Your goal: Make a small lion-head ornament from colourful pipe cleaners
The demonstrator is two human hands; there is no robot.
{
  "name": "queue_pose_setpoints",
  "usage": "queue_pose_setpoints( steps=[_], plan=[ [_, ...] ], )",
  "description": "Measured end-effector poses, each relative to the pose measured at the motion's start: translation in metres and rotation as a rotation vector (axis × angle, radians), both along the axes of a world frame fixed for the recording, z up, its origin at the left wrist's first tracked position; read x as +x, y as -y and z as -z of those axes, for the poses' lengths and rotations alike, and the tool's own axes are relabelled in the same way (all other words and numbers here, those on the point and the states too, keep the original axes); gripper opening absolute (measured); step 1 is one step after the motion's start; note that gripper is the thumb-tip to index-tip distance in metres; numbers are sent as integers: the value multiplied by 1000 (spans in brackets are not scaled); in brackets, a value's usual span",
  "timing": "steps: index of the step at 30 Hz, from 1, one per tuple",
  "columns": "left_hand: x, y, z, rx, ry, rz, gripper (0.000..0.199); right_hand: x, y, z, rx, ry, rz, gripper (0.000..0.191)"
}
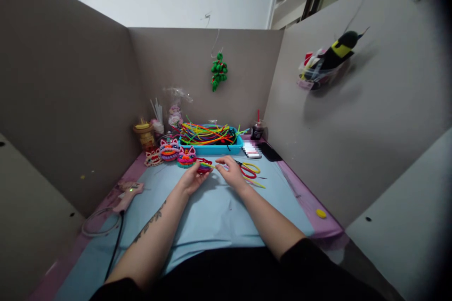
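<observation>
My left hand is closed around a small craft piece of fuzzy pipe cleaners in red, purple and other colours. A yellow-green pipe cleaner runs across the piece toward my right hand, whose curved thumb and forefinger are at its end. The exact fingertip contact is too small to see well. Just right of that hand lie scissors with red and yellow handles, and a loose yellow pipe cleaner. Finished-looking animal faces of coiled pipe cleaners sit left of the piece.
Behind my hands stands a blue tray heaped with coloured pipe cleaners. Phones and a dark drink cup are at back right. A pink glue gun with its cable lies left. A yellow lid rests right. Grey panels surround the table.
</observation>
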State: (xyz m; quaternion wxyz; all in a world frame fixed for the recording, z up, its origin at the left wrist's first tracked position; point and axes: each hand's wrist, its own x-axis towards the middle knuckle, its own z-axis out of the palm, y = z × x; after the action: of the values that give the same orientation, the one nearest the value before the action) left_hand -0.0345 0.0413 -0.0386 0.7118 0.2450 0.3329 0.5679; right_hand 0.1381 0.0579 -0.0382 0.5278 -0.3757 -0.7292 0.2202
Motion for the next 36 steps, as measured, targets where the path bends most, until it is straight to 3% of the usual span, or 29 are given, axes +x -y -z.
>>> queue_pose_setpoints(
  steps=[3,8,24,26,30,32,34,36],
  plan=[
    [-8,0,-6,-27,15,-38,25,5,-4,3,-72,120,-70,20],
    [-13,-2,-7,-43,-16,-74,26,-1,-6,14,-222,112,-145,24],
    [-9,-5,1,-43,41,-115,19,-9,-4,19,-147,264,-145,15],
    [-9,-5,2,-17,36,-122,18,-9,-4,18,-91,275,-116,14],
    [-8,-4,0,70,57,-185,18,-5,3,13,181,168,149,24],
    [-7,-4,-1,102,88,-209,21,-5,10,11,266,134,196,18],
    [-7,-3,-3,126,121,-210,22,-9,15,13,260,164,71,12],
    [-7,-2,-3,159,130,-183,23,-17,16,16,140,171,-62,12]
  ],
)
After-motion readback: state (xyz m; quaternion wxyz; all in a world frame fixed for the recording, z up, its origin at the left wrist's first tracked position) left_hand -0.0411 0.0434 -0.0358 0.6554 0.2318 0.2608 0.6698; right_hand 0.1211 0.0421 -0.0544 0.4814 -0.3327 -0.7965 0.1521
